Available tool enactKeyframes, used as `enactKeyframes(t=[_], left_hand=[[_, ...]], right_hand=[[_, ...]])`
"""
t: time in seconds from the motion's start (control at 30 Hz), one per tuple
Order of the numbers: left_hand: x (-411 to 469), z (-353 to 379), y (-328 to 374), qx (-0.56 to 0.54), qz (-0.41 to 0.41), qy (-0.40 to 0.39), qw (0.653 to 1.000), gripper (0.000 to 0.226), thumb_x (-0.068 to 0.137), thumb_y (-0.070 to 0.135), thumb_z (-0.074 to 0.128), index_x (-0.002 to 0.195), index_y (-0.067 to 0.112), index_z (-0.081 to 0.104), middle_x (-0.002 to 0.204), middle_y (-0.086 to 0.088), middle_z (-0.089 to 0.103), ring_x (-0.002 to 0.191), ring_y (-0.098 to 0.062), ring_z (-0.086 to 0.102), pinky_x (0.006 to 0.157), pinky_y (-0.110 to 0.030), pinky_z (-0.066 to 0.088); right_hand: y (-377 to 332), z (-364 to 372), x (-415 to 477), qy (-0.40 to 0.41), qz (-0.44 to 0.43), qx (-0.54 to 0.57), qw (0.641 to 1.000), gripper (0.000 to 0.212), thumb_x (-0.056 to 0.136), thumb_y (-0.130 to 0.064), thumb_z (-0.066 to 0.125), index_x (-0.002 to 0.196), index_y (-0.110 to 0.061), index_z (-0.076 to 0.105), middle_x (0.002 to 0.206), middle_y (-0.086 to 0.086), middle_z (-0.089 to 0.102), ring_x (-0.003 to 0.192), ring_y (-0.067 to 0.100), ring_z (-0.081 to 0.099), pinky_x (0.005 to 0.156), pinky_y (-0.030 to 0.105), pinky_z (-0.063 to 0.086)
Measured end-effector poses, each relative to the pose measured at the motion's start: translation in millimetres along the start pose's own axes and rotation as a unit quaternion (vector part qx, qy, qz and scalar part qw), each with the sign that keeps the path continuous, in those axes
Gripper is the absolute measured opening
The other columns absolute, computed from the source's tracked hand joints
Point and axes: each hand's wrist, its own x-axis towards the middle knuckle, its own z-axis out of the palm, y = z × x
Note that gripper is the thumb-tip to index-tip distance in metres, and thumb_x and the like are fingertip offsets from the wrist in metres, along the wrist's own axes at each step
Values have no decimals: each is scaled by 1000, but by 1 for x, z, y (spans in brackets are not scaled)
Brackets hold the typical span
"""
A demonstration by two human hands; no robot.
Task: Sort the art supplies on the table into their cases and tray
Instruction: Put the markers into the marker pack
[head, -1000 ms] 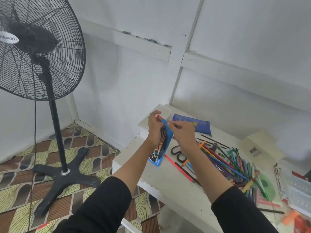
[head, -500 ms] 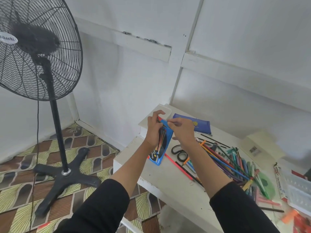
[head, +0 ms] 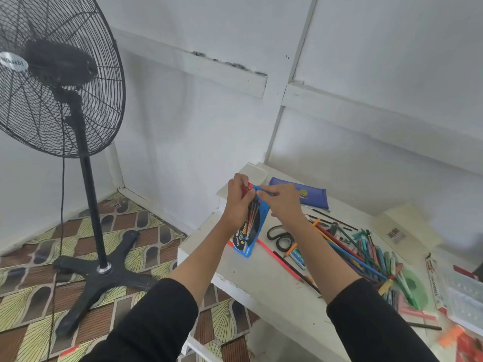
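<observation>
The blue pencil pack [head: 252, 231] is standing tilted over the ten o'clock corner of the counter [head: 261, 286], with a few pencils showing through its window. The left hand [head: 239, 197] is gripping its upper part with curled fingers, while the right hand [head: 283, 202] is pinching the flap at the pack's twelve o'clock end, seemingly working the opening. Judging by this, the sorting is only getting under way. At three o'clock of the pack, scissors [head: 279, 237] and a red pencil [head: 279, 259] are lying loose. Farther out, a large pile of pens and pencils [head: 366, 253] is waiting. A blue pouch [head: 311, 195] is lying flat at twelve o'clock, and a clear tray [head: 465, 296] is sitting at the counter's four o'clock edge.
</observation>
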Motion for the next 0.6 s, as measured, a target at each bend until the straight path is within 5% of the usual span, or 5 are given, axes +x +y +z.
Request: enactKeyframes(t=[0.17,0.33,0.43,0.5,0.6], left_hand=[[-4,-1,3,48,45,26,997,17,91,-10,45,82,4,47,101,-26,38,74,12,50,66,-5,43],[2,-4,-8,109,58,56,991,11,87,-3,54,82,7,56,99,-13,48,83,8,49,70,-5,40],[2,-3,-11,112,61,67,990,17,88,4,57,79,18,54,97,-5,51,87,2,50,74,-7,40],[0,0,-11,102,61,87,989,17,87,5,58,80,20,55,97,-4,53,87,2,52,75,-6,40],[-3,6,-10,79,65,106,989,12,86,1,58,82,12,56,97,-8,54,83,3,52,72,-5,41]], right_hand=[[-4,-8,10,-50,55,0,997,26,84,-20,70,109,-11,70,95,6,64,84,15,59,65,39,56],[-4,-2,11,9,-30,2,1000,14,80,-7,72,93,-2,70,81,0,63,70,5,59,54,6,43],[2,0,9,32,-52,10,998,8,84,-10,67,85,-3,70,77,3,66,71,11,61,66,20,50],[4,-2,9,30,6,49,998,10,88,-14,63,86,-8,71,73,-1,65,71,13,59,67,33,52],[3,-7,9,5,100,143,985,6,90,-14,63,88,-11,68,79,0,64,73,11,60,58,29,51]])
